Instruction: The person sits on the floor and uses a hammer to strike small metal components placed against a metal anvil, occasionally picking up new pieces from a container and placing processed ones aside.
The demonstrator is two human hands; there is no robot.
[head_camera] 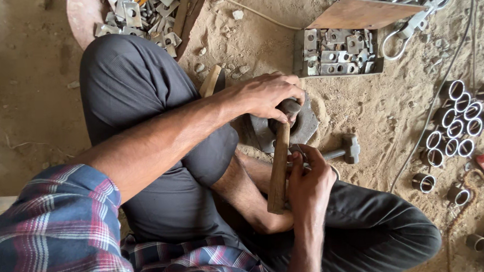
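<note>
Head view: left hand (270,95) gripped hammer head (290,106) over metal block (306,125); right hand (310,176) pinched wooden handle (279,169), 2nd hammer (345,149) just beside.

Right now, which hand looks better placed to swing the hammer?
Probably the right hand: it grips the hammer's wooden handle low down. The left hand rests over the hammer head on the metal block.

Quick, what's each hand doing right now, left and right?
Left hand: closed on the hammer head over the metal block.
Right hand: closed on the wooden handle.
</note>
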